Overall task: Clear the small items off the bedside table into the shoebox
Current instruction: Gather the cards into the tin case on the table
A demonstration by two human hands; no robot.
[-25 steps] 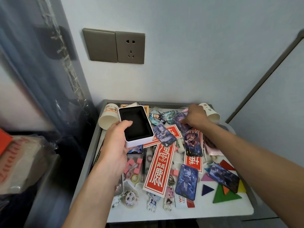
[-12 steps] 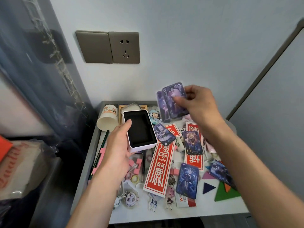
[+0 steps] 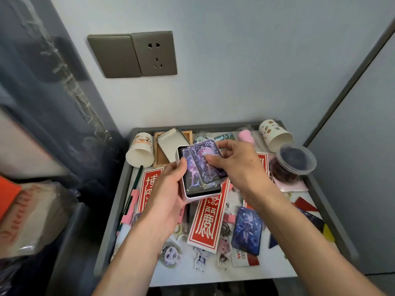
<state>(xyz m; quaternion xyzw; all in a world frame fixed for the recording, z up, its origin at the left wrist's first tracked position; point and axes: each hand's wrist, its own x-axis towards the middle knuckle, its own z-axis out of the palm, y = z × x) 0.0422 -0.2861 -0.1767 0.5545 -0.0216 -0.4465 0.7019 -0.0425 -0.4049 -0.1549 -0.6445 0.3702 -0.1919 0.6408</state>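
Head view: left hand (image 3: 168,195) grips box (image 3: 202,195); right hand (image 3: 237,167) pinches thin, light, probably slippery cards (image 3: 199,167) edgewise.

Gloss, paper and matt grey

The cards (image 3: 201,167) were glossy and caught the light above a smooth white box (image 3: 199,196) with a dull sheen. The paper cup (image 3: 141,151) looked matt, the tin lid (image 3: 171,142) satin metal, the frame (image 3: 159,159) bare wood, the tub (image 3: 296,160) clear plastic, the table rim (image 3: 111,221) matt grey.
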